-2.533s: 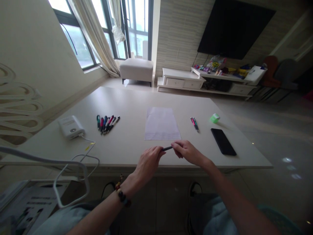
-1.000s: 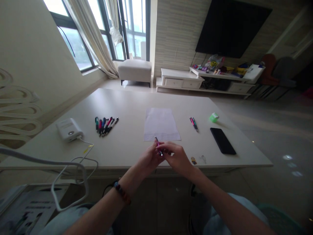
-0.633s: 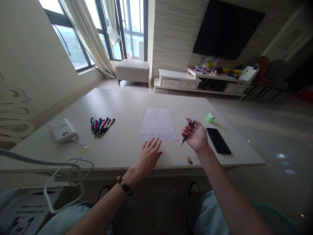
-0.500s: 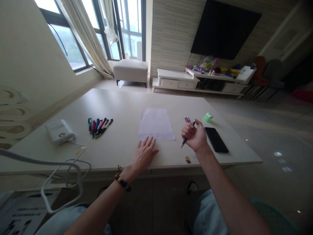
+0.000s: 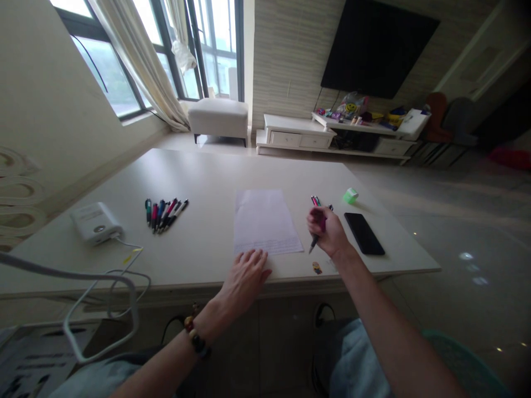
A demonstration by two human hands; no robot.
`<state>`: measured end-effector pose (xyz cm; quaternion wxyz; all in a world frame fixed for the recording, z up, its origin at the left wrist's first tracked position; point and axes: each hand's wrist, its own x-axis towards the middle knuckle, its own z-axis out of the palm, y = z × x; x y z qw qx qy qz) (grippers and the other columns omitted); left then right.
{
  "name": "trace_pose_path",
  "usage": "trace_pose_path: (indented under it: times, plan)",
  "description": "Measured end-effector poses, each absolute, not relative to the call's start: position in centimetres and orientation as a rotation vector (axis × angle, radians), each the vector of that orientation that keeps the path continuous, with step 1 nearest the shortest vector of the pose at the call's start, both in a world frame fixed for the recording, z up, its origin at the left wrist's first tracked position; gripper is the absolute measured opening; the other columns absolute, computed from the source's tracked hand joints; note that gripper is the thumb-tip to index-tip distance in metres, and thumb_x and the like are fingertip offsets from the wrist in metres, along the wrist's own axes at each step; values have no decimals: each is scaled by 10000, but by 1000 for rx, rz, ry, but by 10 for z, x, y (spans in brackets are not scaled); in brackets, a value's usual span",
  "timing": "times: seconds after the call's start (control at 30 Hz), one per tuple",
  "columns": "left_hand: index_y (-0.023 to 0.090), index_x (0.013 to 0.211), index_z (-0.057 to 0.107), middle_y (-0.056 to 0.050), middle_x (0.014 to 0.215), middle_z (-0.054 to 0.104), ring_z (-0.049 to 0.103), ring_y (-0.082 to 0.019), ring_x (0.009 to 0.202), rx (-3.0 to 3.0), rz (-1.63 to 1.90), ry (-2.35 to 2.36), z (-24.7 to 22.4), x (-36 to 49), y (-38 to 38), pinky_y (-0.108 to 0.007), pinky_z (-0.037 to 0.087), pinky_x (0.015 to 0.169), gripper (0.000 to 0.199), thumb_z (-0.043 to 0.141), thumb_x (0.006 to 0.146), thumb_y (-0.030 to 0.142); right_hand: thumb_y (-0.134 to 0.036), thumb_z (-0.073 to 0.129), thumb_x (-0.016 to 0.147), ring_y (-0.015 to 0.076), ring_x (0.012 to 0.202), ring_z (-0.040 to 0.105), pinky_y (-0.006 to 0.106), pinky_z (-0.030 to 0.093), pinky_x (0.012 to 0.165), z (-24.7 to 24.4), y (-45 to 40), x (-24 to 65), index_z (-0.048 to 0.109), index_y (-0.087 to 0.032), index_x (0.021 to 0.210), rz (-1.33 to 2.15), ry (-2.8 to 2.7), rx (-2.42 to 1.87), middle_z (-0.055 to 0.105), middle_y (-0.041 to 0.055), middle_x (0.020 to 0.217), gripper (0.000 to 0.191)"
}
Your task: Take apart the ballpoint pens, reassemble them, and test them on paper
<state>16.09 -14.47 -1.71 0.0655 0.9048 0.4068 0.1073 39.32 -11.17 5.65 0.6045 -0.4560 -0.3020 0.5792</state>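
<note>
My left hand [image 5: 248,275] lies flat, fingers stretched out, with its fingertips on the near edge of a white sheet of paper [image 5: 264,218]. Lines of small writing run along the paper's near end. To the right of the sheet, my right hand [image 5: 329,229] is closed around a dark pen [image 5: 314,243], whose tip points down toward the table. Just beyond that hand lie a couple of pens [image 5: 315,199], partly hidden. A small yellow cartoon sticker [image 5: 317,268] sits below the pen tip, near the table's front edge.
Several pens [image 5: 166,214] lie grouped on the left of the white table [image 5: 199,177]. A white box-shaped device [image 5: 96,223] with a cable stands farther left. On the right are a black phone [image 5: 364,233] and a small green object [image 5: 350,195].
My left hand has drawn the paper nearer to the table's front edge. My right hand, still holding the pen, has shifted slightly, and the view has moved a little.
</note>
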Motion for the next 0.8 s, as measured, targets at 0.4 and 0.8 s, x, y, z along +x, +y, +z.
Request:
trace_pose_path:
  times: [0.4, 0.8]
  plan:
    - [164, 1351, 406, -131, 1408, 418, 339, -316, 1302, 2807, 191, 1155, -36, 158, -155, -503, 309, 1032, 486, 422, 867, 204, -499, 496, 820, 94, 350, 464, 192, 377, 346, 12, -102, 364, 555, -165, 843, 1177, -1283, -1384, 545, -31, 470, 340]
    - [154, 1372, 365, -140, 1429, 378, 306, -329, 1313, 2840, 161, 1118, -42, 156, -156, -523, 284, 1036, 534, 398, 839, 149, -220, 420, 738, 108, 420, 431, 211, 308, 408, -33, -93, 348, 554, -179, 667, 675, -1329, -1569, 457, -38, 453, 157]
